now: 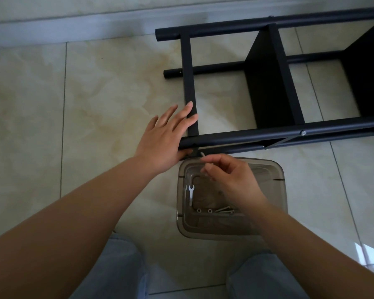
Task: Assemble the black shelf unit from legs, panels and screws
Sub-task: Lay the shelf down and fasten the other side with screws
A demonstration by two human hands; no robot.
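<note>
The black shelf unit (274, 87) lies on its side on the tiled floor, with round legs and flat panels joined. My left hand (166, 139) rests with straight fingers on the end crossbar (189, 83) and the near leg (268, 135). My right hand (227, 175) pinches a small silver screw (203, 154) just below the near leg's left end. A silver bolt head (303, 132) shows on that leg further right.
A clear plastic tub (276, 169) stands on the floor under my right hand; it holds a small flat wrench (191, 194), two nuts (204, 210) and some screws (225, 210). My knees in light jeans are at the bottom. A wall skirting runs along the top.
</note>
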